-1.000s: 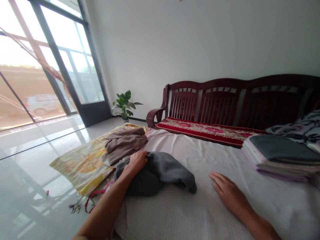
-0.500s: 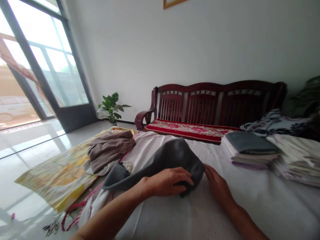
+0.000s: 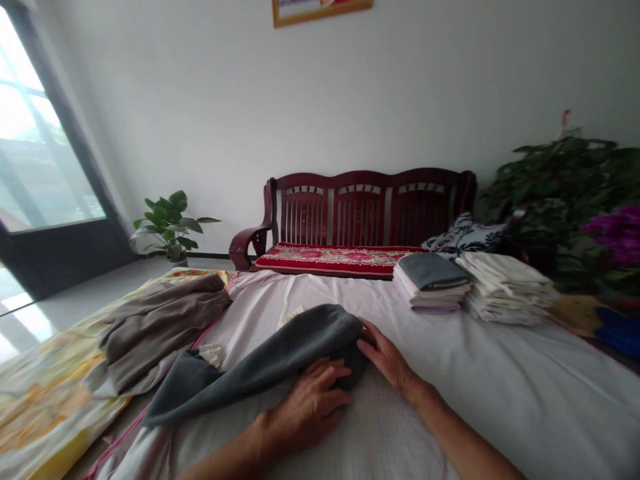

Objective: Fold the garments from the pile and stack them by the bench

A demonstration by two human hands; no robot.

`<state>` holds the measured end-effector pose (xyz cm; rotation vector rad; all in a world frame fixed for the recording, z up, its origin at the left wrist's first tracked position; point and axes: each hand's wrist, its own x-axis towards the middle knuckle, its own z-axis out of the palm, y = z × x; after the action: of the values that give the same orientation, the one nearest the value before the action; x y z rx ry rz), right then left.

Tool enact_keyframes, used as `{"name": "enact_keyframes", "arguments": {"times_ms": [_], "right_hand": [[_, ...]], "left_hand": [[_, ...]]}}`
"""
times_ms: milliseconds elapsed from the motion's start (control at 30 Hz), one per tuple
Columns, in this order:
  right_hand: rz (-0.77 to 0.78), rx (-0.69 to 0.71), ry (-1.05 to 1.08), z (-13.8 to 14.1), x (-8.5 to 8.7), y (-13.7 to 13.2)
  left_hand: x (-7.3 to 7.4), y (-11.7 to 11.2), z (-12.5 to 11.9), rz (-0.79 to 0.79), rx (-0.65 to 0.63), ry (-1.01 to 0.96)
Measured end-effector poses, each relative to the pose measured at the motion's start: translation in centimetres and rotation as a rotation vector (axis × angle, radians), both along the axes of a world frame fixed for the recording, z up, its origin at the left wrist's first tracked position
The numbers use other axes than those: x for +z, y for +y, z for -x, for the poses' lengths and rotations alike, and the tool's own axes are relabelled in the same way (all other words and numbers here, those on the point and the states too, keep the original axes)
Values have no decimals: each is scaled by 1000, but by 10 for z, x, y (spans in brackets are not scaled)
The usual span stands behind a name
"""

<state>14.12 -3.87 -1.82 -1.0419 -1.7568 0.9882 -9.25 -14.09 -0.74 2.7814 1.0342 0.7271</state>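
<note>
A dark grey garment (image 3: 280, 353) lies stretched across the white sheet (image 3: 500, 373), running from lower left up to the middle. My left hand (image 3: 310, 400) rests on the sheet at the garment's near edge, fingers curled onto the cloth. My right hand (image 3: 385, 353) presses against the garment's right end, its fingertips tucked under the grey fabric. Whether either hand grips the cloth is hard to tell.
A brown garment (image 3: 155, 327) lies on a yellow flowered sheet (image 3: 45, 400) at the left. Two stacks of folded cloth (image 3: 433, 283) (image 3: 507, 287) sit at the back right. Behind them stand a dark wooden bench (image 3: 360, 213), a small potted plant (image 3: 167, 220) and a large plant (image 3: 570, 193).
My view has swung to the right. The grey garment has been pulled from the left pile toward the middle and stretched out; my left hand came with it and my right hand moved up against it.
</note>
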Motion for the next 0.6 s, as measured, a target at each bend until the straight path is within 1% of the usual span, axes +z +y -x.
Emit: {"name": "enact_keyframes", "arguments": {"times_ms": [67, 133, 300, 400, 600], "right_hand": [[-57, 35, -66, 2, 0, 0], [-108, 39, -108, 4, 0, 1], [-88, -36, -127, 8, -4, 2], [-106, -60, -162, 10, -5, 2], [-216, -102, -320, 11, 6, -5]], "left_hand": [[-1, 1, -1, -14, -5, 0], [0, 3, -1, -29, -17, -9], [2, 5, 1, -65, -36, -28], [1, 5, 1, -83, -39, -39], [0, 7, 3, -138, -66, -78]]}}
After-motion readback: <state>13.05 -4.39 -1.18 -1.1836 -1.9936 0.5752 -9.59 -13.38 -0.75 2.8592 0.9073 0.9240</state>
